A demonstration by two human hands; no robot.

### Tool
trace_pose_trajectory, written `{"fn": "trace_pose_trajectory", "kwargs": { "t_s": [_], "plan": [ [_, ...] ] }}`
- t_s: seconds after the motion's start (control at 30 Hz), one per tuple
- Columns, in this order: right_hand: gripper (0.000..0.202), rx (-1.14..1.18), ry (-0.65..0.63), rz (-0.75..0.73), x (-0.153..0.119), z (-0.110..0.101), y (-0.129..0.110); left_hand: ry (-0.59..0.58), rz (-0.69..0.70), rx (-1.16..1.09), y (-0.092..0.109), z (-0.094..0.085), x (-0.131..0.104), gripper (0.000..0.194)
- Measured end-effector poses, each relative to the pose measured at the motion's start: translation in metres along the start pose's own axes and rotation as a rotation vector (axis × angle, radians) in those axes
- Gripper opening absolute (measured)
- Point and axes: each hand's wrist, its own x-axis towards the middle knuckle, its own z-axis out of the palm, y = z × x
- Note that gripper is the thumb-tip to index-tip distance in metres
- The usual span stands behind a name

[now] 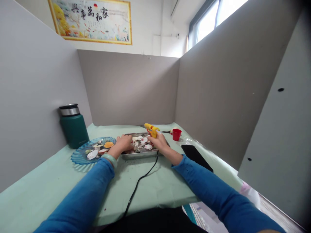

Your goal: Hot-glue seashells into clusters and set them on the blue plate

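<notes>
Low in the middle of the frame, the right hand (159,141) grips a yellow glue gun (151,129), its nozzle pointing toward the upper left, over the far right part of a metal tray (138,155) filled with shells (142,142). The gun's black cord (139,183) trails down the worktop (48,187) toward the bottom edge. The left hand (123,143) rests curled over the tray's left side among the shells; whether it pinches one cannot be told. Left of the tray, a blue glass plate (79,157) carries several shells, among them an orange piece (108,144). Judging by this, some shells have reached the plate while most remain in the tray, so the gluing seems far from finished. A green flask (73,126), red cup (176,134) and phone (196,157) stand aside.
</notes>
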Motion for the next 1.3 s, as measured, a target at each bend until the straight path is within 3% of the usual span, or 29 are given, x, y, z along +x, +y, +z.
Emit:
{"fn": "trace_pose_trajectory", "kwargs": {
  "t_s": [0.17, 0.37, 0.43, 0.57, 0.77, 0.93, 1.03, 1.13, 1.3],
  "plan": [
    [0.025, 0.001, 0.02, 0.023, -0.002, 0.001, -0.005, 0.051, 0.065, -0.069, 0.011, 0.002, -0.002, 0.07],
    [0.024, 0.005, 0.017, 0.013, -0.002, 0.002, -0.006, -0.007, 0.185, -0.078, 0.028, -0.001, -0.008, 0.041],
    [0.022, 0.004, 0.021, 0.012, -0.002, 0.002, -0.005, -0.028, 0.166, -0.126, 0.028, -0.002, -0.008, 0.037],
    [0.022, 0.017, 0.024, 0.013, 0.001, 0.002, -0.001, -0.006, 0.078, -0.146, 0.02, -0.005, -0.007, 0.052],
    [0.024, 0.015, 0.019, 0.004, 0.001, 0.001, 0.0, -0.075, 0.18, -0.161, 0.006, -0.011, -0.004, 0.03],
    [0.025, 0.12, 0.013, 0.028, -0.002, 0.003, -0.005, 0.021, 0.042, -0.559, 0.008, -0.01, -0.001, 0.027],
    [0.026, 0.143, 0.02, 0.039, -0.002, 0.004, -0.007, -0.023, 0.02, -0.934, 0.018, -0.006, -0.004, 0.02],
    [0.025, 0.105, 0.019, 0.021, -0.005, 0.004, -0.01, -0.033, 0.016, -1.284, 0.029, -0.004, -0.008, 0.024],
    [0.026, -0.027, 0.017, -0.017, -0.013, 0.001, -0.02, 0.015, 0.038, -1.5, 0.043, -0.005, -0.01, 0.019]
  ]
}}
